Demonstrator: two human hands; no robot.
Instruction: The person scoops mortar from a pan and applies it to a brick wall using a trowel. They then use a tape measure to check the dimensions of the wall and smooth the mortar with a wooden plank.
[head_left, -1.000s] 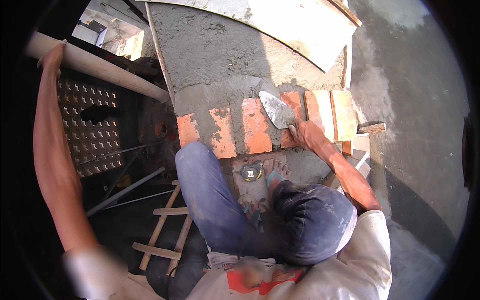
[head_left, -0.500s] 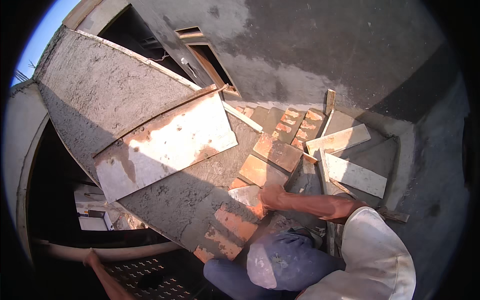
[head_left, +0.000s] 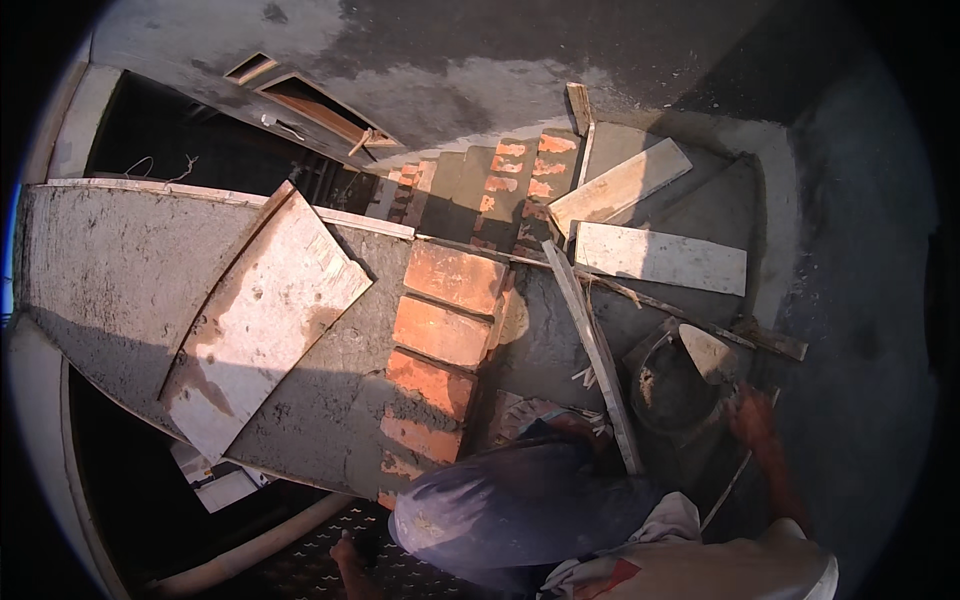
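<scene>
My right hand (head_left: pixel 755 418) is closed round the handle of a trowel (head_left: pixel 708 357). The pointed blade, facing up, lies over the rim of a dark bucket (head_left: pixel 668 392) that has grey mortar inside. Low in the picture, my left hand (head_left: pixel 345 552) looks curled, beside a long round pole (head_left: pixel 255 548) and above a dark slotted panel; what it holds, if anything, is hidden. Ahead of my knees runs a row of orange bricks (head_left: pixel 440 330) at the edge of a mortar-covered step. The nearer bricks are smeared with wet mortar.
A pale board (head_left: pixel 262 325) lies on the grey slab at left. Two planks (head_left: pixel 660 255) and a narrow timber strip (head_left: pixel 597 360) lie at right. Beyond the bricks, brick-edged stairs (head_left: pixel 500 190) descend along a grey wall. A dark drop opens left of the slab.
My right hand has gone from the brick row to the bucket at right, with the trowel. My left hand has come off the pole. The view has turned.
</scene>
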